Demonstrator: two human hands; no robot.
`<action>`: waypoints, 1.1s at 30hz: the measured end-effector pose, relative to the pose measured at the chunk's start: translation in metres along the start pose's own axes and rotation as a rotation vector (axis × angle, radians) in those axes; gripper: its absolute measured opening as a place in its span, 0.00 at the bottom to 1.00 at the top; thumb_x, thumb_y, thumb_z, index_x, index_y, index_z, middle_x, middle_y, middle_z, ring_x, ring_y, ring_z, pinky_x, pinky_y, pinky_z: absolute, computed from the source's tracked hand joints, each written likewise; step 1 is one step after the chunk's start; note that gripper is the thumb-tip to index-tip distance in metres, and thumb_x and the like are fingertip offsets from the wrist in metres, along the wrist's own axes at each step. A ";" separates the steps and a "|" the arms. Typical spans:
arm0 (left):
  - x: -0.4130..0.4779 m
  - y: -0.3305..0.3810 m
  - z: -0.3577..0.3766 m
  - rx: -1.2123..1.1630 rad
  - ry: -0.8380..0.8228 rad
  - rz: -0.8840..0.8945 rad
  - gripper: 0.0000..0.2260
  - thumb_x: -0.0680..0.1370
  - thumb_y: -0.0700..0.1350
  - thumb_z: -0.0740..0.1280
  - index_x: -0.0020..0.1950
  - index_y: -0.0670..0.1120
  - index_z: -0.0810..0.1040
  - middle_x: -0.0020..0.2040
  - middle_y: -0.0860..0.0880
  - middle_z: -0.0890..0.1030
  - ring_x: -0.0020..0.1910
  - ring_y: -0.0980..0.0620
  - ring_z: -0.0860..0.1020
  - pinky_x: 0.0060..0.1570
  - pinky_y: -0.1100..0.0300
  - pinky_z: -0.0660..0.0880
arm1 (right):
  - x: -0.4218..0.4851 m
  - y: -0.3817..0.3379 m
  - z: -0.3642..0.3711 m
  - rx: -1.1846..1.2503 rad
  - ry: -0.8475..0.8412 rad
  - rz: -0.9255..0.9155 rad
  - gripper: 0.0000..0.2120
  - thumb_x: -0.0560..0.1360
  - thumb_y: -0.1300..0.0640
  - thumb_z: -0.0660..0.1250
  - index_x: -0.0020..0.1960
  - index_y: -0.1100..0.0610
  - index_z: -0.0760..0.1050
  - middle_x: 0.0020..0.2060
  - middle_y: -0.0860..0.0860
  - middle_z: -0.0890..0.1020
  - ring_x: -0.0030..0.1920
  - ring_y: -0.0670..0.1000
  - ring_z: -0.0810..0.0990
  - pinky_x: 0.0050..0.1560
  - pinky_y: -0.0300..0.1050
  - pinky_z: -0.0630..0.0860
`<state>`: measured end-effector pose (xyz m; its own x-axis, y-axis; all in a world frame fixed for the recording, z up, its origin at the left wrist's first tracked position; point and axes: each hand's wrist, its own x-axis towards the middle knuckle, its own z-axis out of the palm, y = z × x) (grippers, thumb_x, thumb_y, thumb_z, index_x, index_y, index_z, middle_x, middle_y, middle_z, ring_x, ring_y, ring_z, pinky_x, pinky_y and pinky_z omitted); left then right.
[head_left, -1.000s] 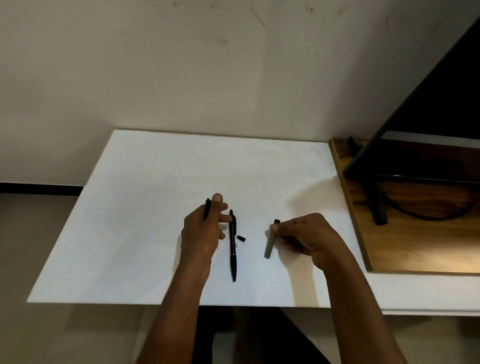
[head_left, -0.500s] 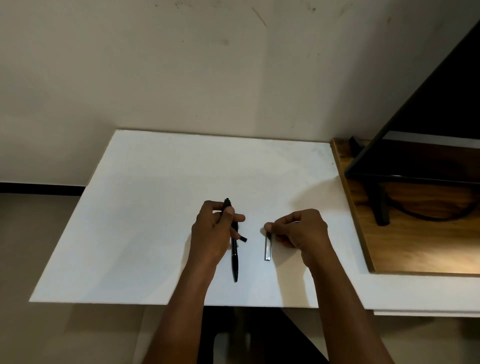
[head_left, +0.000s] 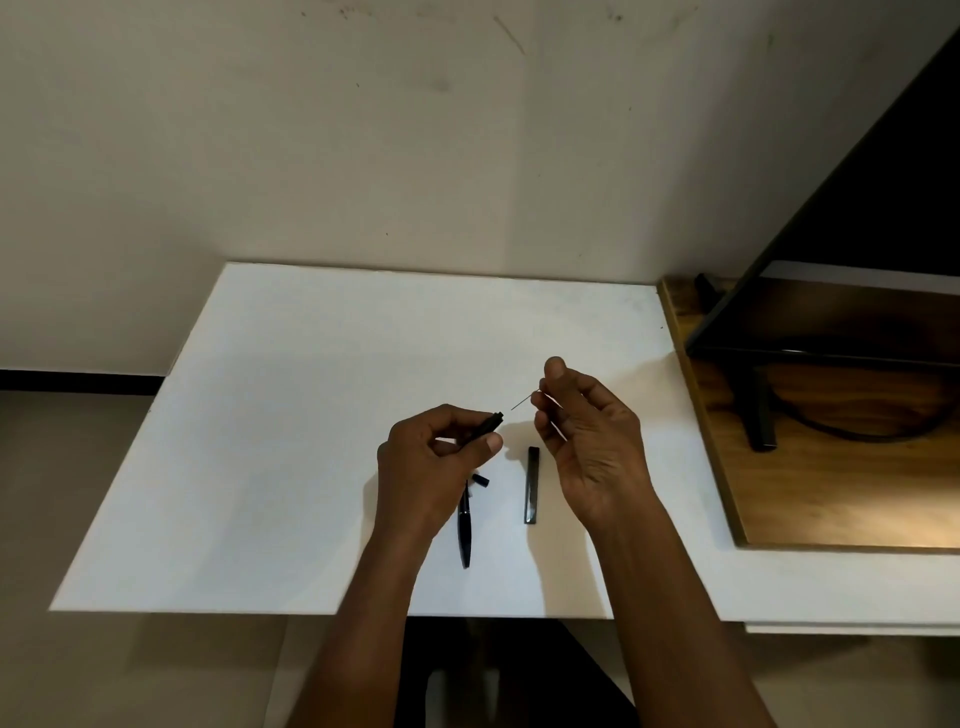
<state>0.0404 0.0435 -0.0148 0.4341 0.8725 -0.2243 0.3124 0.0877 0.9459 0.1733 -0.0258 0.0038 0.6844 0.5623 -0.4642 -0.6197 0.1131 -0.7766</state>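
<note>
My left hand (head_left: 431, 462) grips a black mechanical pencil (head_left: 485, 426) above the white table (head_left: 291, 415), its open end pointing up and right. My right hand (head_left: 587, 441) is raised beside it and pinches a thin pencil lead (head_left: 521, 402) between thumb and fingers, the lead's tip just short of the pencil's end. A second black pen (head_left: 464, 530) lies on the table below my left hand. A small black cap (head_left: 481, 479) lies next to it. A flat dark lead case (head_left: 531, 484) lies lengthwise between my hands.
A wooden board (head_left: 831, 493) lies on the table at the right, carrying a dark monitor (head_left: 857, 234) on a black stand (head_left: 761, 410) with a cable. The wall stands close behind the table. The table's front edge is near my forearms.
Both hands rose off the table. My left hand lifted the pencil and tilted it to the right. My right hand left the lead case on the table and now pinches a lead.
</note>
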 end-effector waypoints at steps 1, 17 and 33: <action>0.000 0.000 0.000 0.002 -0.002 0.005 0.08 0.71 0.43 0.78 0.49 0.51 0.87 0.42 0.57 0.87 0.34 0.62 0.82 0.32 0.75 0.74 | 0.000 0.000 0.000 -0.007 0.010 -0.010 0.13 0.61 0.52 0.79 0.42 0.56 0.84 0.36 0.51 0.85 0.39 0.48 0.85 0.42 0.40 0.83; 0.002 -0.001 -0.001 -0.005 -0.006 0.012 0.09 0.70 0.42 0.79 0.48 0.51 0.87 0.43 0.56 0.87 0.33 0.63 0.82 0.33 0.76 0.73 | -0.001 0.005 0.005 -0.096 0.009 -0.031 0.10 0.62 0.51 0.79 0.39 0.53 0.84 0.35 0.49 0.86 0.37 0.46 0.85 0.43 0.41 0.81; 0.002 0.000 -0.001 -0.024 0.008 0.009 0.08 0.72 0.45 0.78 0.50 0.54 0.87 0.43 0.56 0.87 0.38 0.57 0.85 0.41 0.62 0.81 | -0.007 0.019 0.015 -0.426 -0.069 -0.176 0.12 0.68 0.55 0.80 0.50 0.54 0.82 0.38 0.52 0.88 0.43 0.52 0.87 0.45 0.48 0.81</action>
<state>0.0401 0.0460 -0.0148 0.4296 0.8773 -0.2140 0.2883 0.0913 0.9532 0.1517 -0.0155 -0.0012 0.7287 0.6198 -0.2912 -0.2731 -0.1269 -0.9536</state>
